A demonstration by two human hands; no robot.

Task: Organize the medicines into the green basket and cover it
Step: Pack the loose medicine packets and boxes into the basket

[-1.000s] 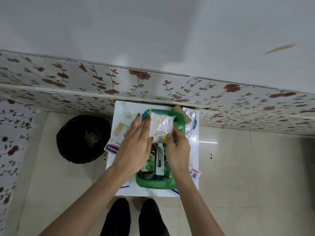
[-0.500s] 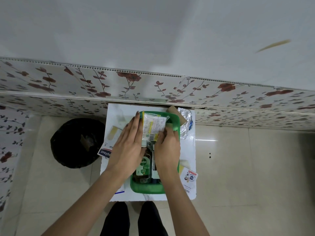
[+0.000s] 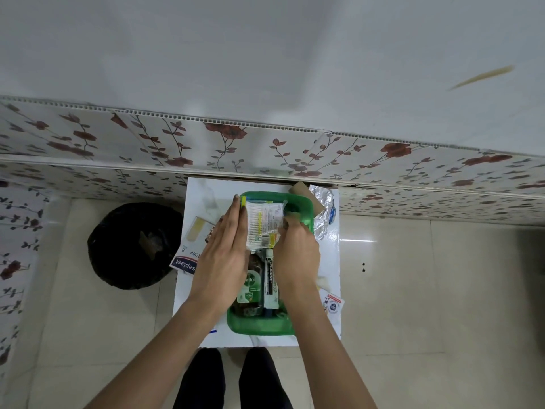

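Note:
The green basket (image 3: 298, 206) stands on a small white table (image 3: 328, 261). Inside it lie a brown Dettol bottle (image 3: 250, 286) and a white ointment tube (image 3: 270, 283), side by side. A clear packet of cotton swabs (image 3: 264, 224) rests over the basket's far half. My left hand (image 3: 224, 249) lies flat with fingers straight against the packet's left edge. My right hand (image 3: 296, 249) pinches the packet's right side. A plaster box (image 3: 193, 246) lies on the table left of the basket, partly under my left hand.
A black-lined bin (image 3: 134, 245) stands on the floor left of the table. Silver foil (image 3: 323, 214) and a piece of cardboard (image 3: 303, 191) lie at the table's far right. A small printed sachet (image 3: 333, 304) sits at the right edge. A flowered wall runs behind.
The swab packet has sunk lower onto the basket's far half. Both hands stayed on it, the left one flattening against its edge.

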